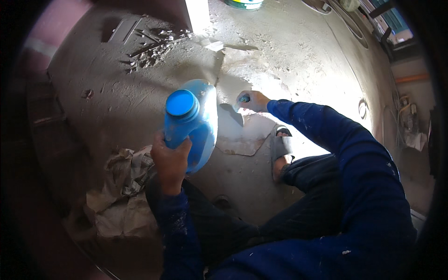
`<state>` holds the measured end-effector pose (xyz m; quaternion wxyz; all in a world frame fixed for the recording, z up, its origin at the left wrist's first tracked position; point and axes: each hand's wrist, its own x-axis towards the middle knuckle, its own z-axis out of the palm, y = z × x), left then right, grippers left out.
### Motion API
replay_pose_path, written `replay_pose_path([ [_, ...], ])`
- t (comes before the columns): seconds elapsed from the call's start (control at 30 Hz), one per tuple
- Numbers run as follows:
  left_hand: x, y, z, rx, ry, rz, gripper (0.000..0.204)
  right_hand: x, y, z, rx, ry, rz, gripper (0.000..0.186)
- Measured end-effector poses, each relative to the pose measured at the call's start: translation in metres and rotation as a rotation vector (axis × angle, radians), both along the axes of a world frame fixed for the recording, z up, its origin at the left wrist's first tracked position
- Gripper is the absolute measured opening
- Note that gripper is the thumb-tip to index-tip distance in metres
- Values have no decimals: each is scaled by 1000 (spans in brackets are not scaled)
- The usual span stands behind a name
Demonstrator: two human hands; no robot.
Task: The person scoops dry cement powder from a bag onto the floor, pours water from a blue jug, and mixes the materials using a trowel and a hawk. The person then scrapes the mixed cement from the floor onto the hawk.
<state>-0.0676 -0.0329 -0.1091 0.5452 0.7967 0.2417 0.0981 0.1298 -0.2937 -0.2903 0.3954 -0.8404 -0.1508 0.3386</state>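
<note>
At the blue jug's [201,133] near side, my left hand [170,157] has its grip closed on it, the long axis running down from the round top facing my view; right of the jug, well apart, my right hand [253,101] curls around something greenish [244,98] I can't identify.

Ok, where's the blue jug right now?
In the head view, the jug is just left of centre, in the left hand, with crumpled paper to its lower left.
</note>
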Motion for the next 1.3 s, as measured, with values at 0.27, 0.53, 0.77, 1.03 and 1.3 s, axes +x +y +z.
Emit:
replay_pose_path([
  [0.27,-8,-1,-11,41,14,-32,25,30,-2,-4,69,11,-128,26],
  [0.53,0,-5,-20,111,57,2,31,13,9,-6,155,125,-196,28],
  [0.77,0,-7,-25,35,138,-18,32,116,-31,65,-135,7,149,33],
  [1.03,9,-12,-38,160,92,-98,30,70,-55,32,-370,-581,432,31],
  [1.3,9,-18,-23,-6,204,-89,32,56,-50,36,-351,-426,531,34],
])
